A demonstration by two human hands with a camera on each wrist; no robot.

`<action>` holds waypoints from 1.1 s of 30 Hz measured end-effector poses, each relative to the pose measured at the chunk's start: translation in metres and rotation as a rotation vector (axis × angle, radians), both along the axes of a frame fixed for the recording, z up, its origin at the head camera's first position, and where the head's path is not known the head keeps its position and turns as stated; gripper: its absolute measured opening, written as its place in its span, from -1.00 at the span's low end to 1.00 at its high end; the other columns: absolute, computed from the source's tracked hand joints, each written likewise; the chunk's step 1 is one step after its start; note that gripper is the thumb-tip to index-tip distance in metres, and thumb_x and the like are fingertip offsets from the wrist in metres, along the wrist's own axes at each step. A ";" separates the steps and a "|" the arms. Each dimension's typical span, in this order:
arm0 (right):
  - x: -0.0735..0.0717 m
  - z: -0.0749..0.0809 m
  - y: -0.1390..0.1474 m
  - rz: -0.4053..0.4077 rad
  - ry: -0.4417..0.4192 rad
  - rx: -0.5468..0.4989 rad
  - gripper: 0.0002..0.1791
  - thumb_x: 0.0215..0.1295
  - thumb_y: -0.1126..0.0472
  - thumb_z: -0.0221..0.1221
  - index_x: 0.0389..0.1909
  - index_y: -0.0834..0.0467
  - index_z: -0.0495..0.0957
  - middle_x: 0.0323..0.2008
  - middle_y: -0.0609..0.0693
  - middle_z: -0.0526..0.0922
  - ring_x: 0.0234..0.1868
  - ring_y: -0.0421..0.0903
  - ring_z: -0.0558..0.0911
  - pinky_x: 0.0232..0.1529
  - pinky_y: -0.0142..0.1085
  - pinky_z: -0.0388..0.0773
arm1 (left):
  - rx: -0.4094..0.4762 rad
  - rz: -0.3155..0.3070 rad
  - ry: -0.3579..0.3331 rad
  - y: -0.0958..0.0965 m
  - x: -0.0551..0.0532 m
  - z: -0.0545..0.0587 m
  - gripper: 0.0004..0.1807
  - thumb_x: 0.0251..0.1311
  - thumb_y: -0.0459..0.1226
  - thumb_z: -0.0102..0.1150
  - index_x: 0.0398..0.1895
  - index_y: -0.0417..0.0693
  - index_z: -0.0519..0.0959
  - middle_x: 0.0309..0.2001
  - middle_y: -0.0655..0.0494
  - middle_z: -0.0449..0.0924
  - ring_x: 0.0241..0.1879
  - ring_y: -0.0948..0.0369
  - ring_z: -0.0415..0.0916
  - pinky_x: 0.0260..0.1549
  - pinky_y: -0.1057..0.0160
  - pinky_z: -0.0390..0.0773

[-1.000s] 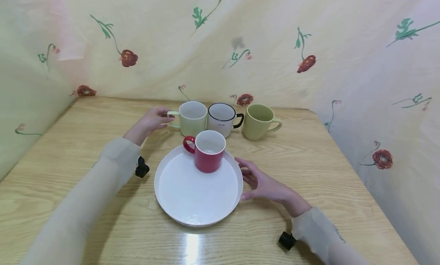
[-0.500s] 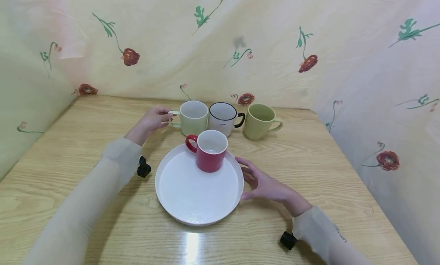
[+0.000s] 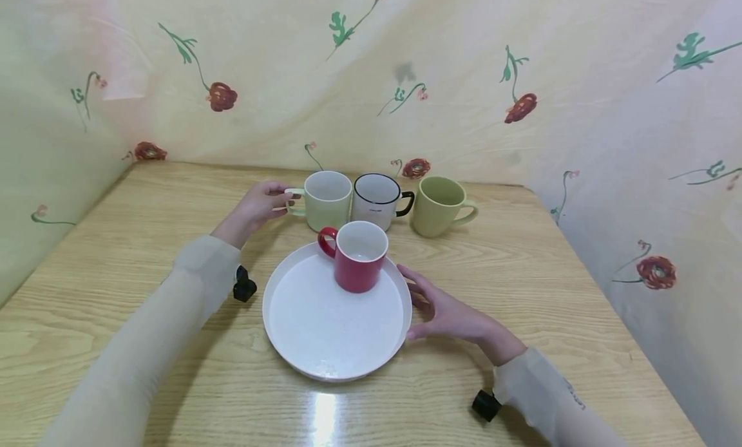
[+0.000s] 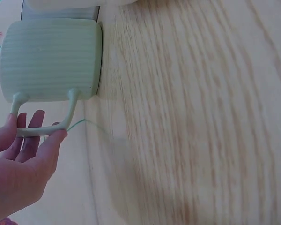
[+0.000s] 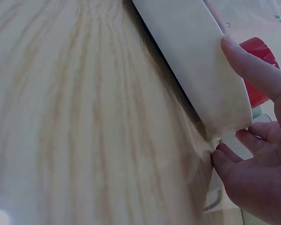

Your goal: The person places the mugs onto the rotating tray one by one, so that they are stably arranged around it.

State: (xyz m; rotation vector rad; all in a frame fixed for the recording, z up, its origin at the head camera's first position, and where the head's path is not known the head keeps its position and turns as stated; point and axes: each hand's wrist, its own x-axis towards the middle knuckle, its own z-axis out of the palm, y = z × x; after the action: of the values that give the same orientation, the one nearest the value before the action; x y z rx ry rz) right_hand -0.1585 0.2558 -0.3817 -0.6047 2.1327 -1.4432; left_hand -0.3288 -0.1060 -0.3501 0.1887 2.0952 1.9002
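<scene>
My left hand (image 3: 257,205) pinches the handle of a pale green mug (image 3: 326,205) standing at the back. In the left wrist view, the thumb and fingers lie around the ribbed mug's handle (image 4: 42,131). A round white tray (image 3: 324,331) rests on the table in front. Inside it, near its back rim, a red mug (image 3: 355,273) stands upright, its handle to the left. My right hand (image 3: 443,312) is at the tray's right side with spread, relaxed fingers. Seen from the right wrist, the thumb (image 5: 253,70) lies against the tray wall (image 5: 192,61).
Right of the pale green mug stands a white mug (image 3: 371,212) with a black rim and handle. Beyond that is an olive-green mug (image 3: 431,215), its handle to the right. A flowered cloth (image 3: 278,80) hangs behind and beside the wooden table (image 3: 522,260).
The red mug has shifted slightly right on the tray. Both hands keep their places at the pale green mug's handle and the tray's side; the view has drifted a little.
</scene>
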 end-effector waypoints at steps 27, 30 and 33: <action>-0.001 0.000 -0.001 -0.003 0.032 0.028 0.26 -0.02 0.28 0.46 0.55 0.00 -0.23 0.55 0.10 -0.10 0.50 0.23 0.08 0.46 0.13 0.02 | -0.176 0.052 0.124 -0.008 0.011 0.013 -0.63 0.46 -0.29 -0.10 0.17 -0.40 0.36 0.12 -0.13 0.55 -0.03 0.23 0.45 0.22 0.03 0.46; -0.001 0.000 0.000 0.001 0.027 0.025 0.26 -0.02 0.27 0.46 0.55 0.00 -0.23 0.55 0.12 -0.11 0.50 0.25 0.07 0.47 0.14 0.02 | -0.183 0.076 0.121 -0.012 0.017 0.016 -0.61 0.46 -0.29 -0.11 0.21 -0.40 0.34 0.19 -0.24 0.47 0.02 0.19 0.43 0.29 -0.04 0.40; -0.001 0.000 0.001 -0.006 0.022 0.017 0.27 -0.03 0.27 0.47 0.55 0.01 -0.22 0.54 0.15 -0.08 0.50 0.25 0.08 0.47 0.08 0.06 | -0.178 0.104 0.127 -0.016 0.025 0.021 -0.61 0.46 -0.27 -0.09 0.22 -0.37 0.34 0.16 -0.17 0.50 -0.02 0.27 0.45 0.28 -0.01 0.41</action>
State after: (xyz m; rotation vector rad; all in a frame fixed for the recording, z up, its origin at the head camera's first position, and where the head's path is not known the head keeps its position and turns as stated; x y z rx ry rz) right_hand -0.1596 0.2564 -0.3818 -0.6118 2.1633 -1.4269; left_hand -0.3035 -0.1217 -0.3292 0.1673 2.3880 1.7868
